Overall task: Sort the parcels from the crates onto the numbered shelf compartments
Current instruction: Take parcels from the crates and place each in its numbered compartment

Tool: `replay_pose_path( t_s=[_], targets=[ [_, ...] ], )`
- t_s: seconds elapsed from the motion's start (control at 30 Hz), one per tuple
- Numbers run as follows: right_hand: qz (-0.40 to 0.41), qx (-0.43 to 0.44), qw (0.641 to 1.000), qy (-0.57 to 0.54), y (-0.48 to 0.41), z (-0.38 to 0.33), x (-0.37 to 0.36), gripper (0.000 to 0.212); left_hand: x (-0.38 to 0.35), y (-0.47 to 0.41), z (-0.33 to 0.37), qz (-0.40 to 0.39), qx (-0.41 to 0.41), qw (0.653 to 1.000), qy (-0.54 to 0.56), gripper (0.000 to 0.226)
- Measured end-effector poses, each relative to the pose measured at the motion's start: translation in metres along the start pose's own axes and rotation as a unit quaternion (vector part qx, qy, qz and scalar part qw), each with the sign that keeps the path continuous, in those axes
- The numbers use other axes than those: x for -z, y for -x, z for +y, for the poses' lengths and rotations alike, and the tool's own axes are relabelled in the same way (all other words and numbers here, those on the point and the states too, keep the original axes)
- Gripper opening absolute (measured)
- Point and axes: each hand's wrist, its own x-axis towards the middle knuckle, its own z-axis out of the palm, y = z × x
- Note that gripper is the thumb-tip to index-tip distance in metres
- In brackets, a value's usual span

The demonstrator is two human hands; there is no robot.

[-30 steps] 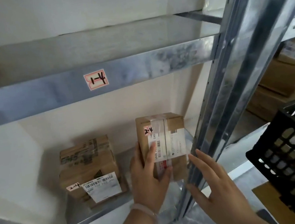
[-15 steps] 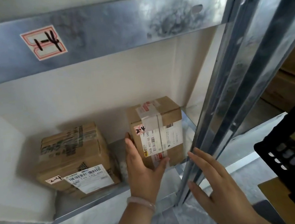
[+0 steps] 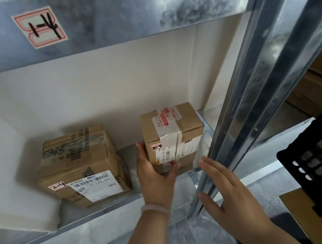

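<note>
A cream wall (image 3: 109, 83) behind, large brown cartons (image 3: 315, 92) stacked far right

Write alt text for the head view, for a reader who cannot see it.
A left hand holds a tall brown cardboard parcel upright on a grey metal shelf, beside a squat brown cardboard parcel. The open right hand hovers near the steel upright post.
</note>
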Motion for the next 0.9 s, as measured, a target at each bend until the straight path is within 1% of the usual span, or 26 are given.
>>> replay_pose_path(
  t_s=[0.07, 0.17, 0.27, 0.3, 0.37, 0.43, 0.53, 0.6, 0.7, 0.8, 0.9],
  targets=[
    [0.002, 0.006, 1.0, -0.007, -0.001, -0.002, 0.001, 0.066, 0.0, 0.0, -0.003, 0.0, 0.012, 1.0, 0.003, 0.101],
    [0.012, 0.012, 1.0, -0.02, 0.001, -0.004, 0.003, 0.066, 0.004, 0.003, -0.009, -0.006, 0.022, 1.0, -0.02, 0.11],
    [0.025, 0.02, 0.999, -0.022, 0.002, -0.01, 0.008, 0.069, 0.016, 0.012, -0.002, -0.023, -0.005, 0.997, -0.068, 0.114],
    [0.023, 0.027, 0.999, -0.023, 0.003, -0.014, 0.01, 0.07, 0.023, 0.018, 0.001, -0.027, -0.026, 0.994, -0.099, 0.11],
    [0.014, 0.055, 0.998, -0.023, 0.004, -0.027, 0.01, 0.067, 0.044, 0.034, 0.008, -0.03, -0.071, 0.983, -0.168, 0.094],
    [-0.003, 0.089, 0.996, -0.03, 0.008, -0.044, 0.007, 0.065, 0.072, 0.053, 0.014, -0.045, -0.109, 0.973, -0.201, 0.077],
    [-0.025, 0.146, 0.987, -0.056, 0.011, -0.081, 0.005, 0.066, 0.125, 0.083, 0.023, -0.051, -0.155, 0.955, -0.25, 0.065],
    [-0.058, 0.201, 0.975, -0.068, 0.013, -0.113, 0.004, 0.071, 0.166, 0.099, 0.032, -0.02, -0.176, 0.943, -0.282, 0.062],
    [-0.11, 0.274, 0.954, -0.045, 0.015, -0.171, -0.003, 0.078, 0.235, 0.12, 0.041, 0.062, -0.182, 0.923, -0.334, 0.062],
    [-0.152, 0.336, 0.929, -0.036, 0.023, -0.234, -0.016, 0.082, 0.308, 0.147, 0.05, 0.148, -0.164, 0.891, -0.397, 0.064],
    [-0.172, 0.409, 0.895, -0.043, 0.042, -0.305, -0.033, 0.083, 0.382, 0.187, 0.058, 0.202, -0.129, 0.856, -0.457, 0.067]
  ],
)
